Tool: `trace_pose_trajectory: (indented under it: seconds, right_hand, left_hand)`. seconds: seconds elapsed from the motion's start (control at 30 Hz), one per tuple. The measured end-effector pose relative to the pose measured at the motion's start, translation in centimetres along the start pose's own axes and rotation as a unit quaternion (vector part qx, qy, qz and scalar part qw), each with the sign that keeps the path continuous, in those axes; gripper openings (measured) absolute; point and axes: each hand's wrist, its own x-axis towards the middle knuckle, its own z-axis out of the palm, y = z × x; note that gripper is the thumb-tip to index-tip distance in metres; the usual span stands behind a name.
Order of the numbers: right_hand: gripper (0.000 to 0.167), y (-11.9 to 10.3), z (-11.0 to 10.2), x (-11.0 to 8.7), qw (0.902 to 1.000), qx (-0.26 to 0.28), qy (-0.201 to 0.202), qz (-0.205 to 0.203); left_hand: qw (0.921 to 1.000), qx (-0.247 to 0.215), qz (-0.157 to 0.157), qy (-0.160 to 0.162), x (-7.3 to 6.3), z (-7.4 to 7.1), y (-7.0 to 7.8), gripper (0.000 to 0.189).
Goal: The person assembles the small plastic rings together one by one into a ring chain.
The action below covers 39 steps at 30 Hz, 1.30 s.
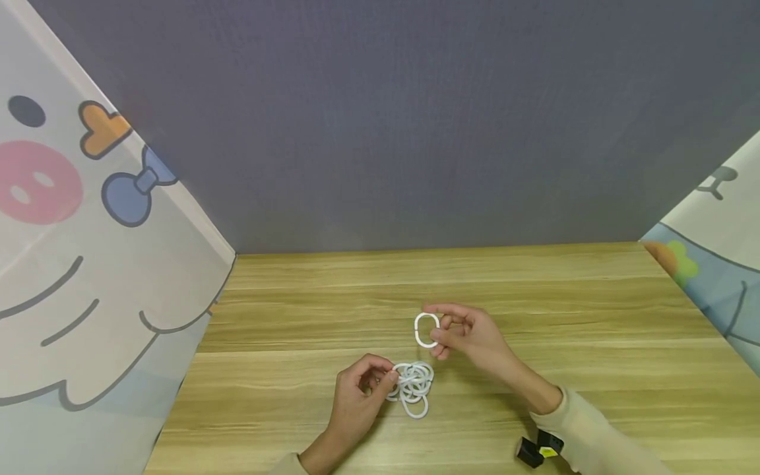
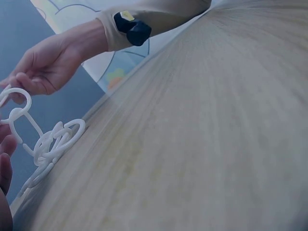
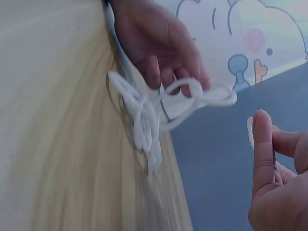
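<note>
In the head view, my right hand (image 1: 469,335) pinches a single white oval ring (image 1: 417,330) between thumb and fingers, held up above the table. A small break shows in the ring's left side. Lower and to the left, my left hand (image 1: 361,394) pinches one link of a bunch of white plastic rings (image 1: 414,390). The rest of the bunch lies heaped on the wood, one loop pointing toward the front. From the right wrist view, the bunch (image 3: 147,127) hangs linked together from the left fingertips. How the rings are joined inside the heap is hidden.
The wooden table (image 1: 285,310) ends at a grey panel (image 1: 415,132) at the back. Cartoon-printed panels (image 1: 107,264) stand at the left and right sides. A black device with a yellow mark (image 1: 539,450) sits at the right wrist.
</note>
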Motion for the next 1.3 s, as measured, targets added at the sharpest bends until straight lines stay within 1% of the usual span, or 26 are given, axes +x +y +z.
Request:
trace_pose_trajectory:
  seconds: [0.1,0.3,0.47,0.57,0.77,1.0,1.13,1.2,1.3]
  right_hand:
    - [0.046,-0.4,0.4,-0.6,1.0,0.0,-0.006,0.002]
    - [0.047,-0.8,1.1,-1.6,0.9998,0.004,-0.011,0.019]
    - [0.048,-0.7,1.3,-2.1,0.9992,0.013,-0.02,0.031]
    - [0.048,-0.5,1.5,-2.4,0.9988,0.016,-0.03,0.036]
    - [0.05,-0.2,2.0,-3.0,0.9979,0.029,-0.045,0.034]
    - [0.05,0.2,2.3,-3.1,0.9979,0.034,-0.042,0.036]
    - [0.05,0.5,2.3,-3.2,0.998,0.03,-0.046,0.031]
    - [0.049,0.6,2.2,-3.3,0.9983,0.029,-0.045,0.025]
    - [0.05,0.8,2.0,-3.4,0.9991,0.025,-0.031,0.013]
  left_hand:
    - [1.0,0.0,0.001,0.0,0.0,0.0,0.0,0.01]
    - [1.0,-0.001,0.003,-0.005,0.1,0.0,0.0,0.01]
    - [0.9999,-0.004,0.013,-0.008,0.1,0.0,-0.1,0.009]
    - [0.9998,-0.007,0.012,-0.01,0.1,-0.1,-0.1,0.008]
    - [0.9999,-0.005,0.009,-0.011,0.1,-0.1,-0.1,0.009]
    - [0.9998,-0.009,0.008,-0.015,0.0,-0.1,-0.1,0.005]
    - [0.9999,-0.001,0.006,-0.01,0.0,-0.1,-0.1,0.009]
    - [0.9999,0.0,0.006,-0.008,-0.1,-0.2,-0.1,0.01]
    - [1.0,-0.001,0.006,-0.006,-0.1,-0.2,-0.1,0.01]
